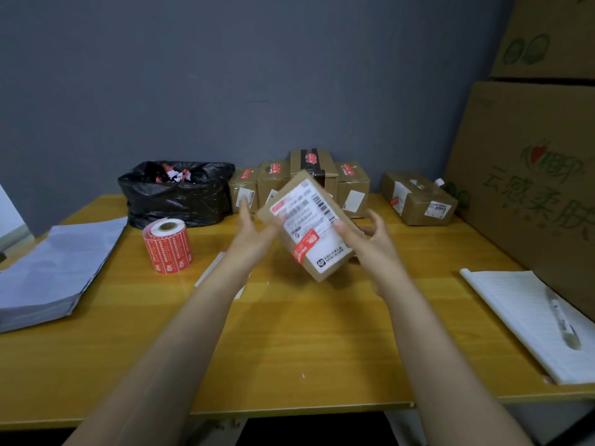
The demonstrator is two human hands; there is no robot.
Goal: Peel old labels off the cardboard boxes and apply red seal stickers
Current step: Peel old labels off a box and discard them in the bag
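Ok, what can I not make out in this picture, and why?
Head view:
- Label text on the box: blurred by motion.
- Right hand fingers: hidden behind the box.
- Bag contents: only top scraps show.
- Cartons: cut off by the right edge.
- Pen print: too small.
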